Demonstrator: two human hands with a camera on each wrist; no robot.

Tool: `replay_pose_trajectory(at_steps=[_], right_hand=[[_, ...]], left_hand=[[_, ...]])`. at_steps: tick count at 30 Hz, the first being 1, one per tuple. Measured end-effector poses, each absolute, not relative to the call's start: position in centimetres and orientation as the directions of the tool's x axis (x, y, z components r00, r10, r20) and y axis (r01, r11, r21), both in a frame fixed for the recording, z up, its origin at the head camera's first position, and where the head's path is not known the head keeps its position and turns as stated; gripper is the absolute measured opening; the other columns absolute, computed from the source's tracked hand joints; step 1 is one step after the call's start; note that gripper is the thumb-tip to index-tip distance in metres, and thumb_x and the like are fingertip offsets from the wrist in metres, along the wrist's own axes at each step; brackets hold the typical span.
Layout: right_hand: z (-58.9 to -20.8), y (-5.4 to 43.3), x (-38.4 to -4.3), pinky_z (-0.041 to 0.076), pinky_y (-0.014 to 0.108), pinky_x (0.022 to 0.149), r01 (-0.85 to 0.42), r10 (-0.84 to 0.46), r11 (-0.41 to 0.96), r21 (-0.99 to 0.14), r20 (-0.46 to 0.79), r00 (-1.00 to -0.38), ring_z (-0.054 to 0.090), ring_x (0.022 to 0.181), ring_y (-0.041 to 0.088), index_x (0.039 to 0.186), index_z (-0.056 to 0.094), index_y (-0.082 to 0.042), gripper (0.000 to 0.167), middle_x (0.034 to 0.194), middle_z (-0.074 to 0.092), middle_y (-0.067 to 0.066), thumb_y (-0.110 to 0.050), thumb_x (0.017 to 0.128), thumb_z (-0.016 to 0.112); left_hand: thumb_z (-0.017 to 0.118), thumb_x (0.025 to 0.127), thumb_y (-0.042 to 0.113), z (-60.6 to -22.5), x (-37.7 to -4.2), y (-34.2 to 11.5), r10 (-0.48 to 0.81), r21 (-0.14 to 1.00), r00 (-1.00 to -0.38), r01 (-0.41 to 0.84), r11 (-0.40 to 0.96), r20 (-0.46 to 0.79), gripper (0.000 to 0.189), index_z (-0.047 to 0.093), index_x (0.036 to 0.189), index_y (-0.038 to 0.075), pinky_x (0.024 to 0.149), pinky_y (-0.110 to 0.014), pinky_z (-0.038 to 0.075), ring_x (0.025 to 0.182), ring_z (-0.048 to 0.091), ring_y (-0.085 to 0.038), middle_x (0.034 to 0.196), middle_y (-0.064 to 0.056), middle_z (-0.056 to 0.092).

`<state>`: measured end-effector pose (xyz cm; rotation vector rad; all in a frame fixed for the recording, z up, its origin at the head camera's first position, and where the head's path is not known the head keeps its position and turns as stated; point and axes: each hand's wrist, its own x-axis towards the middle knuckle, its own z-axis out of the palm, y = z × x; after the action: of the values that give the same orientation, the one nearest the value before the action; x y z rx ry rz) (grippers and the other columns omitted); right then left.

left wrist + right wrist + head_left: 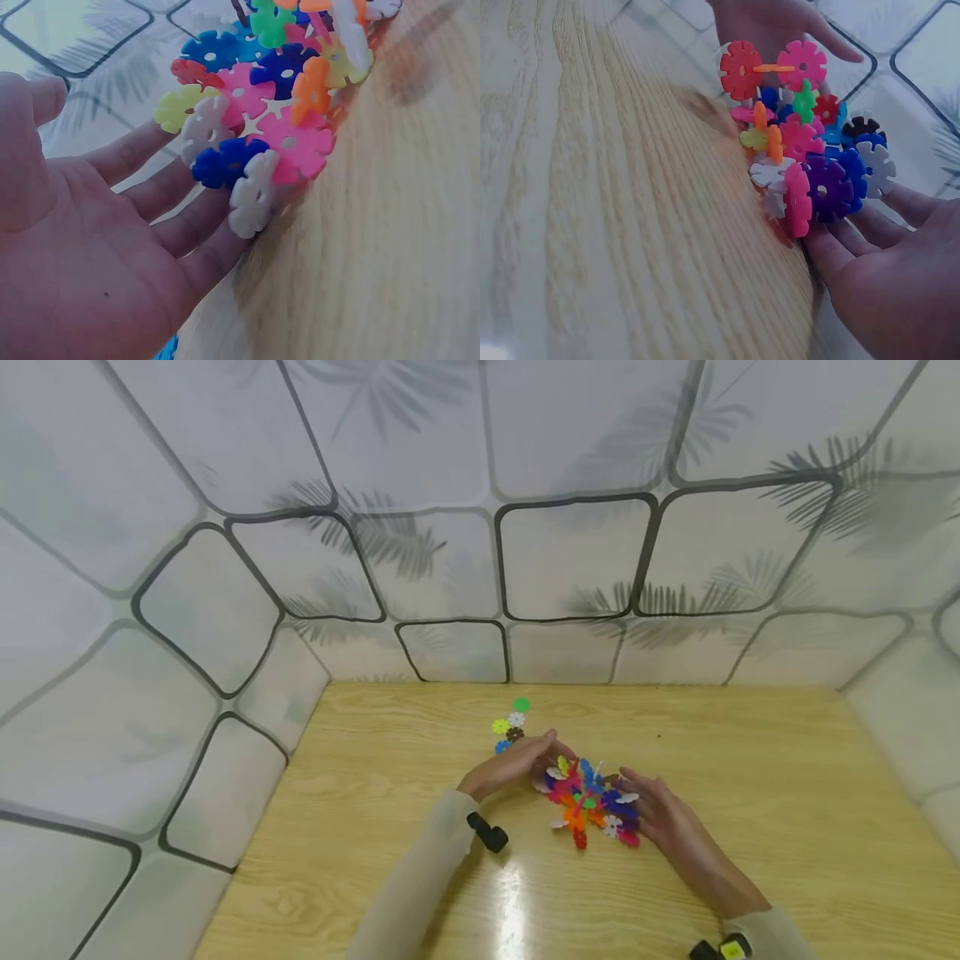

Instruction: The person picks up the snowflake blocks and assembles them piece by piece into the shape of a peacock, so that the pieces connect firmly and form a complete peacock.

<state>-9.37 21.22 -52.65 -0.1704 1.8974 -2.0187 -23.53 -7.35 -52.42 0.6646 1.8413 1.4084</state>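
Note:
Many notched plastic flower discs, joined into one cluster [576, 792], stand close over the table between my two hands. Pink, orange, blue, white, yellow and green discs stick out at different angles. My left hand [517, 765] lies along its left side; in the left wrist view its extended fingers [176, 187] touch the outer white and blue discs, with the thumb held away. On the other side, my right hand [667, 814] has its palm turned to the cluster. The right wrist view shows the fingers [840, 251] under and behind a purple disc [821, 191].
Several loose discs lie in a short row beyond my left hand, among them a green disc [521, 704], a yellow disc [500, 726] and a blue disc [502, 747]. Patterned wall panels [577, 560] border the wooden table [360, 760] at the back and sides.

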Motion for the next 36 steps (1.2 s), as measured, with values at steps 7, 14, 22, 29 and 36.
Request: replay_pose_trajectory(at_steps=[7, 14, 22, 29, 36], right_hand=[[-52.6, 21.6, -9.3, 0.044, 0.012, 0.111, 0.145, -0.378, -0.038, -0.989, -0.120, -0.918, 0.038, 0.161, 0.021, 0.175, 0.011, -0.007, 0.073, 0.169, 0.047, -0.010, -0.051, 0.117, 0.002], [-52.3, 21.3, -9.8, 0.033, 0.037, 0.131, 0.152, -0.391, -0.040, -0.987, -0.125, -0.912, 0.005, 0.165, 0.055, 0.175, 0.008, -0.006, 0.076, 0.180, 0.028, 0.013, -0.054, 0.117, 0.001], [-52.6, 20.8, -10.4, 0.022, 0.036, 0.134, 0.129, -0.433, -0.022, -0.991, -0.107, -0.895, 0.022, 0.168, 0.025, 0.175, 0.007, -0.007, 0.075, 0.182, 0.020, 0.019, -0.053, 0.116, -0.002], [-52.8, 20.7, -10.4, 0.032, 0.006, 0.113, 0.093, -0.448, -0.068, -0.993, -0.053, -0.893, 0.040, 0.145, -0.019, 0.175, 0.007, -0.005, 0.073, 0.182, 0.021, 0.014, -0.050, 0.118, 0.002], [-53.1, 20.6, -10.3, 0.034, 0.010, 0.118, 0.040, -0.441, -0.107, -0.993, 0.012, -0.897, 0.041, 0.148, -0.015, 0.172, 0.004, 0.004, 0.072, 0.180, 0.015, 0.021, -0.045, 0.119, 0.003]], left_hand=[[0.021, 0.117, 0.062, -52.5, -21.8, -9.5, 0.733, 0.961, -0.640, -0.032, 0.273, -0.230, 0.072, 0.064, 0.150, 0.015, 0.116, -0.042, 0.056, 0.138, 0.066, -0.027, 0.152, -0.008, 0.065], [0.010, 0.117, 0.061, -52.7, -19.8, -10.8, 0.697, 0.971, -0.677, -0.140, 0.194, -0.237, 0.082, 0.055, 0.156, 0.005, 0.121, -0.052, 0.053, 0.147, 0.059, -0.039, 0.164, -0.019, 0.054], [0.013, 0.115, 0.067, -52.2, -17.6, -11.4, 0.651, 0.964, -0.712, -0.212, 0.158, -0.263, 0.086, 0.052, 0.157, 0.002, 0.120, -0.053, 0.053, 0.149, 0.055, -0.044, 0.164, -0.024, 0.051], [0.021, 0.113, 0.071, -51.9, -17.0, -11.3, 0.644, 0.960, -0.714, -0.238, 0.146, -0.275, 0.091, 0.046, 0.160, -0.003, 0.117, -0.051, 0.056, 0.148, 0.055, -0.047, 0.159, -0.031, 0.053], [0.022, 0.117, 0.061, -51.9, -17.2, -11.0, 0.644, 0.956, -0.712, -0.268, 0.119, -0.280, 0.084, 0.038, 0.164, -0.007, 0.118, -0.050, 0.055, 0.150, 0.053, -0.048, 0.162, -0.032, 0.051]])
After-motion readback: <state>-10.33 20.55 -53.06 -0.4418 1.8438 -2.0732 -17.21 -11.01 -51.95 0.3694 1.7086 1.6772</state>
